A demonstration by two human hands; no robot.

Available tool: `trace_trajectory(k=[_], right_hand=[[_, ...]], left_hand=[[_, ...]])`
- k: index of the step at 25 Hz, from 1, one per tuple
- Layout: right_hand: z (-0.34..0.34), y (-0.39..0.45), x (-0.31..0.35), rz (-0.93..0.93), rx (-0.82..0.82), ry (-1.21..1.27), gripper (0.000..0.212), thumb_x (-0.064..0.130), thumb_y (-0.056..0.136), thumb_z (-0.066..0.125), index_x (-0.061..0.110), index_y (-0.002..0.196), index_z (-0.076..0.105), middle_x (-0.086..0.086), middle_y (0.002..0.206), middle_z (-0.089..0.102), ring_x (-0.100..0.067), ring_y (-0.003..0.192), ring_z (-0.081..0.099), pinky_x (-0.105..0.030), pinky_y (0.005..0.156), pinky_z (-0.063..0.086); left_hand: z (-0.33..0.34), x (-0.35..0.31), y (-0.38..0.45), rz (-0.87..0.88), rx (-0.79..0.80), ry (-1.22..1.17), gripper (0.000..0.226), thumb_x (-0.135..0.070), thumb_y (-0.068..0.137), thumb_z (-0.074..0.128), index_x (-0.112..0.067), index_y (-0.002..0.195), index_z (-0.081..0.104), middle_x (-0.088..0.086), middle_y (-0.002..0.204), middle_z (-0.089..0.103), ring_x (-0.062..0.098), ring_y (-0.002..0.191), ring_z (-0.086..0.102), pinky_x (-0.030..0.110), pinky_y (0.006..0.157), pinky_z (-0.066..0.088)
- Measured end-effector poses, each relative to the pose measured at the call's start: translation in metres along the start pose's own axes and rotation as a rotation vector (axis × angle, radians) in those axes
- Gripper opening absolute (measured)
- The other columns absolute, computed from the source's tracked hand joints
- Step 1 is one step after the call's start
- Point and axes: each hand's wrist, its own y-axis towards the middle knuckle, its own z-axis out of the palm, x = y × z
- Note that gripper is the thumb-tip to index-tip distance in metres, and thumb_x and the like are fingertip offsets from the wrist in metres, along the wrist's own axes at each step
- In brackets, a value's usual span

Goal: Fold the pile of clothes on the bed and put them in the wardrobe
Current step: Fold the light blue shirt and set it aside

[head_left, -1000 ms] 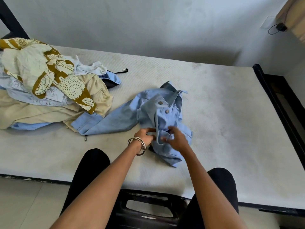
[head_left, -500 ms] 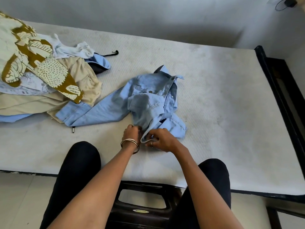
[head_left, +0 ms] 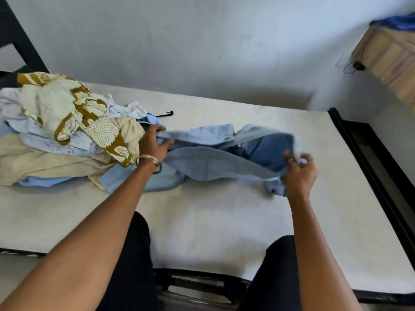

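Note:
A light blue denim shirt (head_left: pixel 208 162) is stretched out sideways just above the white mattress (head_left: pixel 224 221). My left hand (head_left: pixel 155 144), with bangles on the wrist, grips one end of it beside the pile. My right hand (head_left: pixel 299 171) grips the other end, towards the right. The pile of clothes (head_left: pixel 62 131) lies on the left of the bed, with a cream and mustard leaf-print garment on top, beige cloth and pale blue pieces under it.
The bed's black frame (head_left: pixel 368 158) runs along the right edge. A black hanger hook (head_left: pixel 166 113) pokes out behind the pile. A wooden unit (head_left: pixel 390 59) is at the upper right by the wall. My knees and a dark stool (head_left: pixel 197 286) are below.
My hands were together on the bunched shirt near the bed's front. They have moved apart, left towards the pile and right outwards, pulling the shirt out wide.

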Motion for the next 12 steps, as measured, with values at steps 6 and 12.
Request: trace_trajectory(k=[6, 12], right_hand=[[-0.05, -0.061, -0.077, 0.488, 0.658, -1.184, 0.013, 0.01, 0.081, 0.049, 0.007, 0.093, 0.054, -0.011, 0.079, 0.063, -0.025, 0.054, 0.059, -0.04, 0.066, 0.061], [0.008, -0.001, -0.033, 0.664, 0.38, -0.424, 0.017, 0.004, 0.095, 0.046, 0.004, 0.108, 0.057, -0.022, 0.115, 0.059, -0.04, 0.083, 0.067, -0.039, 0.057, 0.06]], left_hand=[[-0.028, 0.119, -0.075, -0.35, 0.645, 0.809, 0.03, -0.011, 0.086, 0.057, -0.017, 0.114, 0.068, 0.011, 0.11, 0.067, 0.027, 0.105, 0.062, 0.031, 0.085, 0.048], [-0.011, 0.059, -0.021, -0.795, 0.142, 0.053, 0.022, -0.006, 0.09, 0.059, -0.007, 0.112, 0.06, 0.016, 0.102, 0.061, 0.028, 0.096, 0.056, 0.036, 0.082, 0.051]])
